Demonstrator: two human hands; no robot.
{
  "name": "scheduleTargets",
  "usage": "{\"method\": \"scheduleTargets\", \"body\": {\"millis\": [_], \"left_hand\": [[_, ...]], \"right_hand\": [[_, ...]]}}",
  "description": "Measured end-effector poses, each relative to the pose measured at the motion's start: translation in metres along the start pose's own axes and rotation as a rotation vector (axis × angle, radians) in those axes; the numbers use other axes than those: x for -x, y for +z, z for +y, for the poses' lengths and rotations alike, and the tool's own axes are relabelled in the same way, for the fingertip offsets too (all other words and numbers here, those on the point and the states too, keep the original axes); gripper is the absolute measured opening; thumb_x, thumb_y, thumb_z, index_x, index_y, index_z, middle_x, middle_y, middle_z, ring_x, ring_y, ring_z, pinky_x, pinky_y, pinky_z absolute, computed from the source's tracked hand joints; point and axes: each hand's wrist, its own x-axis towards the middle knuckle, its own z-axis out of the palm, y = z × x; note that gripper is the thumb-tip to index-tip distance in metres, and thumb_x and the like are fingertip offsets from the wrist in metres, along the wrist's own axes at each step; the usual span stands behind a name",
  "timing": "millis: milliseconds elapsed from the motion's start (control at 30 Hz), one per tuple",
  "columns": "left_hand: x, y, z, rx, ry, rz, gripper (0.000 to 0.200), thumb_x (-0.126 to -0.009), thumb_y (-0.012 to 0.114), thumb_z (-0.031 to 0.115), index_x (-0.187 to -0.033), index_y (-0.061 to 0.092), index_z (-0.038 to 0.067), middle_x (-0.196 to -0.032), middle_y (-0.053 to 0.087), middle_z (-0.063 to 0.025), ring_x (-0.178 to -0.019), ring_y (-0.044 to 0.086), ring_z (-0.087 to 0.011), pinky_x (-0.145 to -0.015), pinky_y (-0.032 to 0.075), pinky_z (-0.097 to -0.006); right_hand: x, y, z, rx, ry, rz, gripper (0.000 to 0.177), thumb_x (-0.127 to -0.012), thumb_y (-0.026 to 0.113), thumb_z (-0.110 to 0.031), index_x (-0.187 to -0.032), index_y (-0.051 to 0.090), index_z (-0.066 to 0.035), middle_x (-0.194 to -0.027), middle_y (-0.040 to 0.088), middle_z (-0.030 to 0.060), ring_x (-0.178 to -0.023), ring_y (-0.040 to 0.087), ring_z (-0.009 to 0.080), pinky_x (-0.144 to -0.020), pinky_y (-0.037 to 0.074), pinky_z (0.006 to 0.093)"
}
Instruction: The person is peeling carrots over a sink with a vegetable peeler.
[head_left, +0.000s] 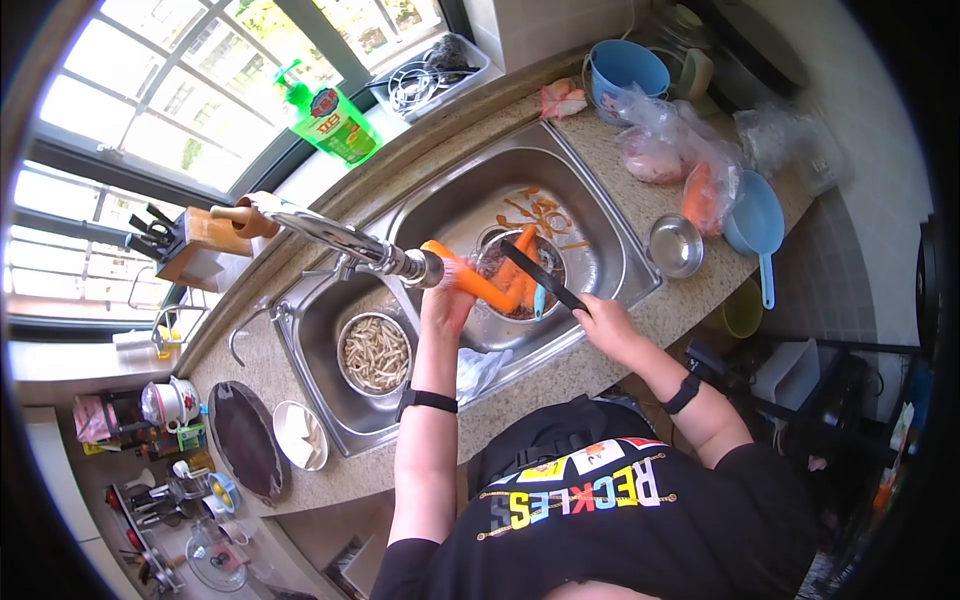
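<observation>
My left hand [447,308] is closed around a peeled carrot [476,283] just below the faucet head [424,268], where water runs. My right hand [606,326] grips a long, narrow black knife [545,275], its far end over the right basin. Under both hands sits a metal bowl [563,262] with more carrots [530,238] and a peeler with a light blue handle [540,302]. Orange peelings [545,212] lie on the floor of the right basin [590,190].
The left basin [318,345] holds a bowl of pale, finger-like pieces [376,352]. A clear plastic bag [482,372] lies at the sink's front. On the counter are a small metal bowl [676,246], a blue strainer [755,215], bagged food [655,150] and a white bowl [300,436].
</observation>
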Motion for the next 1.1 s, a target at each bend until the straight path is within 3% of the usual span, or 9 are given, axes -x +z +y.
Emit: {"method": "scheduleTargets", "body": {"millis": [133,300,500,533,633,700,800,933,1100], "left_hand": [[-0.006,0.006,0.005,0.232,0.026,0.067,0.021,-0.088,0.057,0.021,-0.104,0.053,0.007,-0.101,0.057,-0.0079,-0.100,0.054,-0.0254,-0.098,0.034,-0.0570],[0.015,0.017,0.010,0.230,0.095,0.128,0.031,-0.082,0.066,0.011,-0.108,0.050,0.010,-0.101,0.057,-0.0063,-0.105,0.052,-0.0248,-0.093,0.039,-0.0567],[0.043,0.010,0.005,-0.524,0.057,0.362,0.031,-0.083,0.066,0.010,-0.110,0.051,0.015,-0.100,0.058,-0.0008,-0.093,0.057,-0.0159,-0.079,0.045,-0.0388],[0.049,0.011,0.004,-0.562,0.094,0.305,0.033,-0.085,0.063,0.009,-0.115,0.049,0.013,-0.093,0.059,-0.0006,-0.083,0.059,-0.0140,-0.073,0.048,-0.0276],[0.056,-0.003,-0.001,-0.801,0.278,0.227,0.033,-0.084,0.064,0.009,-0.114,0.051,0.009,-0.090,0.058,0.0007,-0.079,0.056,-0.0097,-0.069,0.045,-0.0237],[0.065,-0.003,-0.002,-0.901,0.299,0.274,0.033,-0.083,0.066,0.009,-0.113,0.053,0.006,-0.088,0.058,0.0023,-0.075,0.053,-0.0075,-0.066,0.042,-0.0228],[0.077,-0.006,0.002,-1.039,0.213,0.381,0.037,-0.081,0.067,0.007,-0.115,0.052,0.005,-0.090,0.059,0.0011,-0.078,0.054,-0.0085,-0.068,0.042,-0.0245],[0.095,-0.003,0.002,-0.982,0.213,0.432,0.040,-0.080,0.067,0.004,-0.117,0.051,0.005,-0.092,0.059,0.0003,-0.080,0.055,-0.0088,-0.069,0.043,-0.0244],[0.104,0.002,0.006,-1.134,0.345,0.324,0.046,-0.077,0.066,-0.001,-0.120,0.050,0.004,-0.099,0.058,-0.0018,-0.086,0.056,-0.0102,-0.076,0.045,-0.0252]], "right_hand": [[-0.001,-0.002,0.002,0.008,-0.007,-0.009,0.017,-0.086,0.054,-0.022,-0.090,0.055,-0.005,-0.070,0.060,0.0215,-0.073,0.059,0.0422,-0.064,0.045,0.0514],[-0.003,-0.004,0.004,0.057,-0.042,-0.029,0.018,-0.085,0.055,-0.022,-0.090,0.055,-0.005,-0.071,0.061,0.0223,-0.074,0.059,0.0424,-0.065,0.045,0.0522],[-0.021,0.000,-0.005,0.018,-0.143,-0.112,0.019,-0.084,0.056,-0.021,-0.090,0.054,-0.003,-0.074,0.061,0.0239,-0.074,0.059,0.0427,-0.066,0.045,0.0507],[-0.030,0.007,-0.004,0.020,-0.156,-0.118,0.019,-0.084,0.056,-0.021,-0.090,0.054,-0.003,-0.074,0.061,0.0239,-0.074,0.059,0.0427,-0.066,0.045,0.0507],[-0.054,0.024,-0.012,-0.210,-0.398,-0.147,0.017,-0.086,0.055,-0.020,-0.088,0.052,-0.003,-0.066,0.059,0.0171,-0.058,0.060,0.0329,-0.055,0.047,0.0428],[-0.072,0.025,-0.038,-0.601,0.160,-0.606,0.015,-0.090,0.051,-0.020,-0.086,0.050,-0.006,-0.059,0.051,0.0052,-0.045,0.050,0.0164,-0.044,0.042,0.0311],[-0.091,0.032,-0.065,-0.795,0.287,-0.735,0.012,-0.094,0.047,-0.020,-0.088,0.047,-0.009,-0.057,0.044,-0.0003,-0.043,0.041,0.0088,-0.039,0.035,0.0246],[-0.094,0.040,-0.084,-0.831,0.281,-0.644,0.013,-0.093,0.049,-0.020,-0.090,0.047,-0.008,-0.056,0.045,0.0002,-0.043,0.042,0.0094,-0.039,0.036,0.0249],[-0.079,0.024,-0.065,-0.474,0.048,-0.547,0.011,-0.092,0.049,-0.017,-0.095,0.047,-0.007,-0.058,0.045,-0.0014,-0.044,0.041,0.0078,-0.040,0.036,0.0238]]}}
